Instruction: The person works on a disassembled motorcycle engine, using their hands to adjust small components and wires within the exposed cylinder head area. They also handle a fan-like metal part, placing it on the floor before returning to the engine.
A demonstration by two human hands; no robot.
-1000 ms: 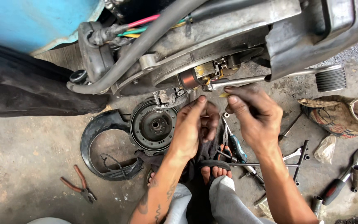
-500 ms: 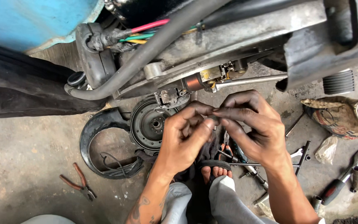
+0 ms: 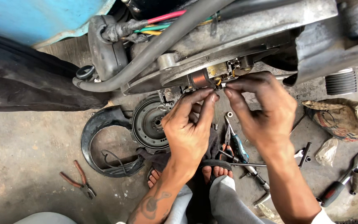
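Head view: the left hand (image 3: 187, 128) and the right hand (image 3: 264, 112) are seen raised together to the copper-wound coil (image 3: 200, 79) mounted on the engine's stator plate (image 3: 175, 74), fingertips of both pinched nearly closed at a small part beside the coil, too small to be made out. The round flywheel (image 3: 148, 123) is laid flat on the concrete floor (image 3: 30, 157) just left of the left hand, beside a curved black cover (image 3: 100, 137). Red-handled pliers (image 3: 77, 179) are left well apart at the lower left, while a ratchet wrench (image 3: 344, 179) is laid at the far right.
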